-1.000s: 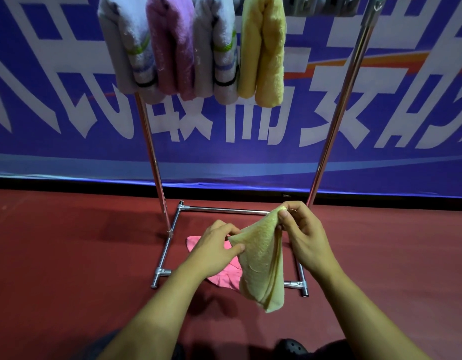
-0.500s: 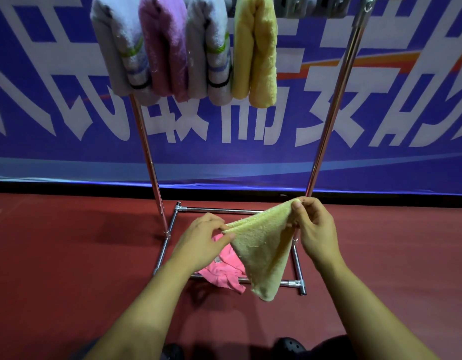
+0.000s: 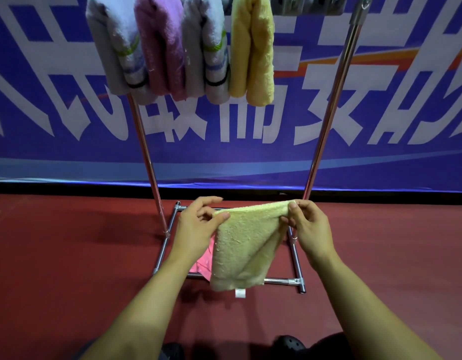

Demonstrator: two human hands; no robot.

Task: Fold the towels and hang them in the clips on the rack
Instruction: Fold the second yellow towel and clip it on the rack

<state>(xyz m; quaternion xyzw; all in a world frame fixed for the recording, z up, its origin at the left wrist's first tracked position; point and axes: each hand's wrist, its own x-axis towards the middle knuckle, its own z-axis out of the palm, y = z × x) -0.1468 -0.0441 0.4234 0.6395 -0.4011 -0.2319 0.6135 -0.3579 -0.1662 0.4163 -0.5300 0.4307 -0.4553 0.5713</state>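
Observation:
A pale yellow towel [image 3: 246,245] hangs folded between my hands, a white label at its lower edge. My left hand [image 3: 198,227] pinches its left top corner; my right hand [image 3: 306,227] pinches its right top corner. Under it a pink towel [image 3: 202,263] lies on the floor inside the rack's base. On the metal rack [image 3: 328,126] several folded towels hang at the top: a white striped towel [image 3: 115,45], a purple towel [image 3: 162,45], a second white striped towel [image 3: 209,48] and a yellow towel [image 3: 253,48]. Grey clips [image 3: 302,5] show to their right.
The rack's base frame [image 3: 289,281] rests on a dark red floor [image 3: 69,255]. A blue banner [image 3: 250,152] with white characters stands close behind the rack. Black shoes [image 3: 289,344] show at the bottom edge.
My hands have moved apart and spread the pale yellow towel's top edge wider and level. It hung bunched and narrow before.

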